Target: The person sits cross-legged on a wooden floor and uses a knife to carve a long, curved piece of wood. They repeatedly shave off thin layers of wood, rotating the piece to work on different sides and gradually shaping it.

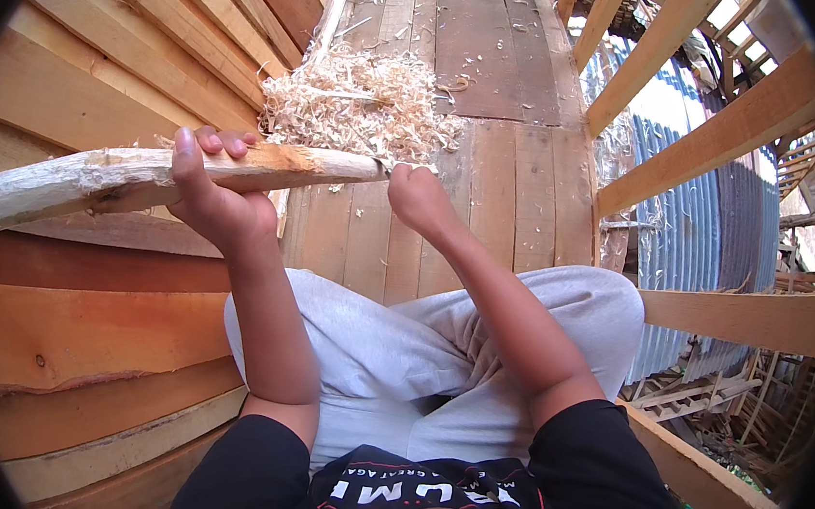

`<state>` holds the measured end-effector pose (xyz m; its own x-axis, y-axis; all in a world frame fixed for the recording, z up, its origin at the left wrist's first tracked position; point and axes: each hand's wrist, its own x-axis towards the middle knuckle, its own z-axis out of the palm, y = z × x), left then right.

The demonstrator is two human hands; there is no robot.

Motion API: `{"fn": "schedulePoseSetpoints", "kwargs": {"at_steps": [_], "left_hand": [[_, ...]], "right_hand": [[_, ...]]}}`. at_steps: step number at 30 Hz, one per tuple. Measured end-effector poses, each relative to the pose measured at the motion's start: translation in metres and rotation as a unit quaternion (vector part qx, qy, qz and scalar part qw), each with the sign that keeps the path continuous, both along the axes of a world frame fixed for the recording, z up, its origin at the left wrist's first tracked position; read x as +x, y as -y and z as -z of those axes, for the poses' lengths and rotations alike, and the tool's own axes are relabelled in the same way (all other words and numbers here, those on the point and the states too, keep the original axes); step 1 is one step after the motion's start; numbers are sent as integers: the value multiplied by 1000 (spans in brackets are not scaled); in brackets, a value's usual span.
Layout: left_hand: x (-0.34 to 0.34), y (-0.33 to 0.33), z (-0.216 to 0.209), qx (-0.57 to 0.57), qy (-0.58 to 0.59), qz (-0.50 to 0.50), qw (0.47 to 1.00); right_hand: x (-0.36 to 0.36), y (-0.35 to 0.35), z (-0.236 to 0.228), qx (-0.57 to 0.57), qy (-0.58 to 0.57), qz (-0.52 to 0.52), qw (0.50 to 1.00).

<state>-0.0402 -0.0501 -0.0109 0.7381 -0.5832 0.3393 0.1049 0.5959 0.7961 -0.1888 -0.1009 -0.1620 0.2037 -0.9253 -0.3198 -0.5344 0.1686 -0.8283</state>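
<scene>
A long, pale, debarked wooden pole (74, 185) runs in from the left edge and narrows toward the middle of the view. My left hand (222, 185) is closed around it from below, thumb on the near side and fingertips over the far side. Just past that grip the wood shows a rough orange-brown patch. My right hand (420, 197) makes a fist at the narrow end. A thin dark sliver like a small blade (383, 166) shows between fist and wood; the rest of it is hidden in the fingers.
Curly wood shavings (358, 100) lie heaped on the plank floor (539, 188) beyond my hands. Stacked boards (62, 321) rise along the left. A wooden railing (732, 317) borders the right, with corrugated metal sheets (669, 200) below. My crossed legs (361, 338) fill the near floor.
</scene>
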Motion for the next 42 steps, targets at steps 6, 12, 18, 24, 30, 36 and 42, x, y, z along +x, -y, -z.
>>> {"fn": "schedulePoseSetpoints", "kwargs": {"at_steps": [6, 12, 18, 24, 30, 36, 42], "left_hand": [[13, 4, 0, 2, -19, 10, 1000], [5, 0, 3, -11, 21, 23, 999], [15, 6, 3, -8, 12, 13, 1000], [10, -3, 7, -19, 32, 43, 998], [20, 4, 6, -23, 26, 48, 998], [24, -5, 19, -82, 70, 170, 980], [30, 1, 18, -93, 75, 174, 977]], "right_hand": [[-4, 8, 31, 42, 18, 23, 999], [10, 1, -3, -61, 1, 15, 998], [-9, 17, 48, 124, 33, 44, 991], [11, -6, -29, 2, 0, -42, 999], [-18, 18, 20, 166, -11, 5, 986], [5, -13, -55, 4, -23, -75, 997], [-25, 16, 20, 138, -53, -3, 989]]}}
